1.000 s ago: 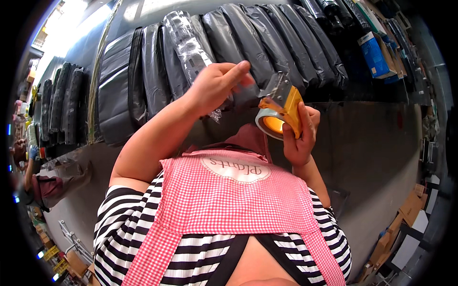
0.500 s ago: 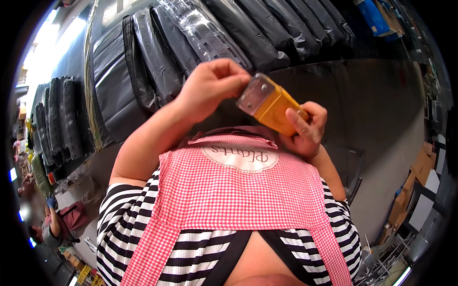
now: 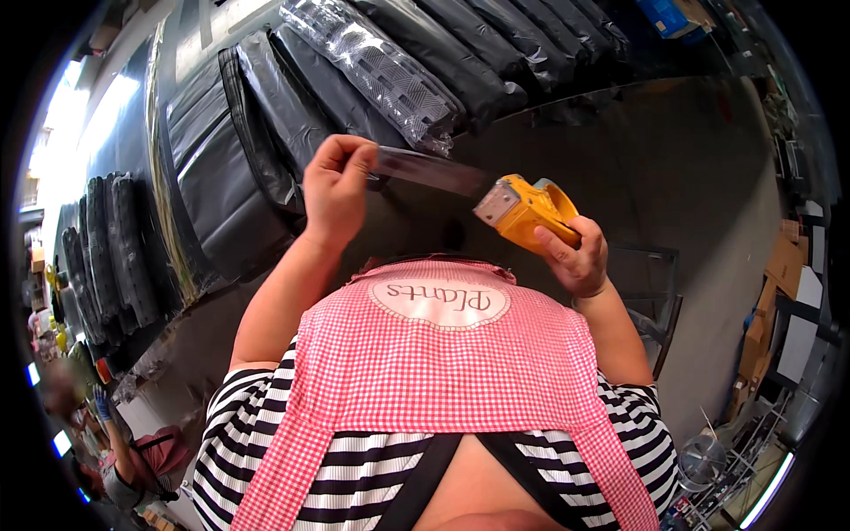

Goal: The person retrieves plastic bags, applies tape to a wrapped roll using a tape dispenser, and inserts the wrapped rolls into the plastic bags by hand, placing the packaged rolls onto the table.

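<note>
While taut, tape (image 3: 425,170) between hands

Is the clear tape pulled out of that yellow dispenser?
Pulled out: a clear tape strip stretches from the yellow plastic tape dispenser to the left hand.

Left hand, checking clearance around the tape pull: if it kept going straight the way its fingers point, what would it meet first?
Probably the plastic-wrapped black bundle up and right of the left hand, which pinches the tape strip. Depth is unclear, so it might pass short.
</note>
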A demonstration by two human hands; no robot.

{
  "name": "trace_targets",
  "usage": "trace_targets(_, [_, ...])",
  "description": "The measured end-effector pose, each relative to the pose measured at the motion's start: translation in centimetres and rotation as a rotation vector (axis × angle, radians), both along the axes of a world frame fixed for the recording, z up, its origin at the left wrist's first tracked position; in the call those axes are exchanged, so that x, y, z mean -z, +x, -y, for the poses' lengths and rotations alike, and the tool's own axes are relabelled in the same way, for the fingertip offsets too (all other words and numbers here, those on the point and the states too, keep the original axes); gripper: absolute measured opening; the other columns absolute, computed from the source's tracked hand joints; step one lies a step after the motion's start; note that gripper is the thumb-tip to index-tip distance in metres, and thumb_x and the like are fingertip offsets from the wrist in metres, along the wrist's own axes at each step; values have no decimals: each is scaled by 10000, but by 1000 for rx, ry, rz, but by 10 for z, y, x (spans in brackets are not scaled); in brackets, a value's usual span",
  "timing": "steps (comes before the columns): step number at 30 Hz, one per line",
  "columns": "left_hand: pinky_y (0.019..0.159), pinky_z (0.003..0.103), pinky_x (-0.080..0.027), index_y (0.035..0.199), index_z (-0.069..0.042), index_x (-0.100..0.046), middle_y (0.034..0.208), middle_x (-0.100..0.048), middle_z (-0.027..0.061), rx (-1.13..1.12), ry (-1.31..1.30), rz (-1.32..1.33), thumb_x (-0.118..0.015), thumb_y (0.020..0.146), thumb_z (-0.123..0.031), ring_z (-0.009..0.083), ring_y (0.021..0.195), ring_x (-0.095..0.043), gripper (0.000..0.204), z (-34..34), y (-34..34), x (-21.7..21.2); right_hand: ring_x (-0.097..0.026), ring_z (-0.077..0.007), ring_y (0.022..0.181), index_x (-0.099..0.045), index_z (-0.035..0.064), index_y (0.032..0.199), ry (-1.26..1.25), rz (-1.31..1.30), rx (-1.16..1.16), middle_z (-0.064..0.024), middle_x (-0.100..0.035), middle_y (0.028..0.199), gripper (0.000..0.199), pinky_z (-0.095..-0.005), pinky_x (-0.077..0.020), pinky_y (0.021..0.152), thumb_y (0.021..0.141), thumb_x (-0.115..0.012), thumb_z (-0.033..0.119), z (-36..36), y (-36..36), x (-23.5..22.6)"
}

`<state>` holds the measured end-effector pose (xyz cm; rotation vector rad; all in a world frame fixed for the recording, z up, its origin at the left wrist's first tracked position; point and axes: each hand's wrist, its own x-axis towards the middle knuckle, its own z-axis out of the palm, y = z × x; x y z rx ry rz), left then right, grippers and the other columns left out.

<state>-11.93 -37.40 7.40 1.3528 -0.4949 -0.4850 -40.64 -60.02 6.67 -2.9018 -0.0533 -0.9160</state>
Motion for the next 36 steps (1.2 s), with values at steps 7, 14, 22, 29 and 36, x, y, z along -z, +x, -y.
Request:
trace_targets(7, [661,213,-440,921,-3,-669,779,-622,-19,-80,160,181,-667,936,-140,51,718,-536,138,22,39,25,-570,-245,949,-696,227,1215,-45,-40,119,-66,-454,1061,638,-330,-546,772,626,-844,31,-11,9,1])
trace_targets(14, [608,312,-508,886,-83,-686,821,-666,78,-260,339,776,-777,816,-229,216,706,-651,186,51,34,17,-575,-218,836,-701,263,1203,-97,-42,249,-53,-413,1011,554,-318,-538,715,687,-791,84,-5,38,13])
trace_targets(22, [761,417,-518,1119,-98,-583,1024,-653,112,-285,594,937,-692,857,-461,334,914,-647,461,74,64,9,-588,-248,887,-673,268,1250,-7,-41,281,-69,-428,1025,608,-355,-547,762,679,-787,90,11,42,24])
trace_targets(29, [745,396,-492,1132,-108,-619,979,-656,85,-264,598,998,-669,890,-368,289,850,-631,358,101,92,-7,-583,-247,875,-652,259,1273,129,-50,317,-79,-457,1023,700,-344,-547,753,618,-779,45,20,47,26])
trace_targets(36, [1179,482,-230,1515,-153,-326,1503,-412,114,591,540,1428,-885,570,-238,307,1448,-292,1102,132,39,-33,-582,-251,837,-644,228,1279,265,-64,282,-90,-467,1003,700,-343,-552,731,610,-763,61,31,47,27])
